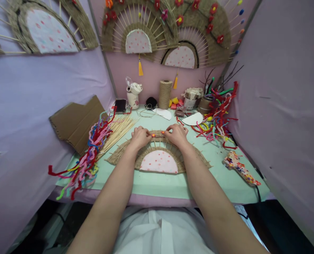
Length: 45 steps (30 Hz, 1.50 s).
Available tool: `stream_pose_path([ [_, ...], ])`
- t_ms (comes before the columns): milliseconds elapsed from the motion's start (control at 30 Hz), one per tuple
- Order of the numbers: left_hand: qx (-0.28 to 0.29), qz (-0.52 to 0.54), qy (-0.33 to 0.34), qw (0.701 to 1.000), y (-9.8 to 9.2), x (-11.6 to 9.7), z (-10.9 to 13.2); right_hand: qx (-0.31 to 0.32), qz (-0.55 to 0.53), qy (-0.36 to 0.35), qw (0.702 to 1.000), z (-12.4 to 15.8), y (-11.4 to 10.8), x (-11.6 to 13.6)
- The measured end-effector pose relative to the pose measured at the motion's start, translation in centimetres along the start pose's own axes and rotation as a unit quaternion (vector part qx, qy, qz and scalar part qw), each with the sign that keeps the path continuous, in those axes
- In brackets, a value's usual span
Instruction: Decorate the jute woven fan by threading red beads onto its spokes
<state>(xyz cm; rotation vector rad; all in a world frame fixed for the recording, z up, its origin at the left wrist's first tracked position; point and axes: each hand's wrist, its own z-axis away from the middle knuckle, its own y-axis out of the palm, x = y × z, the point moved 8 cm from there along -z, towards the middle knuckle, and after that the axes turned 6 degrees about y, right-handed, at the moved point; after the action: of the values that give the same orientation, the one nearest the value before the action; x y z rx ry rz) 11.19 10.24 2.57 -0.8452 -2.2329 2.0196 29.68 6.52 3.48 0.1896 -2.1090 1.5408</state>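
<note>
A half-round fan woven of brown twine over thin sticks [119, 154] lies flat on the green tabletop. At its lower middle is a white half-circle with pink dots [159, 162]. My left hand [142, 136] is closed at the fan's top edge, thumb and fingers pinching the twine band. Just to the right, my right hand [177, 134] pinches the same band, a short gap between the two hands. What lies under the fingertips is too small to make out. My forearms cover parts of the fan's sides.
Pipe cleaners [95, 144], thin sticks [118, 130] and cardboard [79, 121] lie left. A twine spool [165, 94] stands behind. More pipe cleaners [222, 113] and a patterned glue gun [241, 168] with a cable are right. Finished fans [210, 21] hang on the back wall.
</note>
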Motion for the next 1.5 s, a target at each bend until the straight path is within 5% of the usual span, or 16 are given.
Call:
stream_pose_path([
  [200, -0.096, 0.085, -0.058, 0.99, -3.1, 3.5, 0.3, 0.041, -0.016, -0.14, 0.989, 1.1, 1.2, 2.6],
  [367, -0.12, 0.098, -0.076, 0.985, -4.1, 4.5, 0.5, 0.078, 0.031, -0.239, 0.967, 3.3, 2.3, 5.3],
  [567, -0.142, 0.106, -0.104, 0.979, -5.0, 5.0, 0.8, 0.09, 0.056, -0.243, 0.964, 3.8, 2.4, 5.7],
  [833, -0.119, 0.047, -0.061, 0.99, -6.4, 5.1, 2.2, 0.096, 0.052, -0.251, 0.962, 3.8, 2.9, 5.8],
  [1000, -0.039, -0.008, -0.043, 0.998, -5.6, 5.6, 4.3, 0.054, 0.017, -0.227, 0.972, 3.3, 1.7, 5.5],
  [1500, -0.001, -0.017, -0.054, 0.998, -3.9, 6.2, 5.6, 0.027, -0.011, -0.208, 0.978, 2.6, 2.0, 4.3],
])
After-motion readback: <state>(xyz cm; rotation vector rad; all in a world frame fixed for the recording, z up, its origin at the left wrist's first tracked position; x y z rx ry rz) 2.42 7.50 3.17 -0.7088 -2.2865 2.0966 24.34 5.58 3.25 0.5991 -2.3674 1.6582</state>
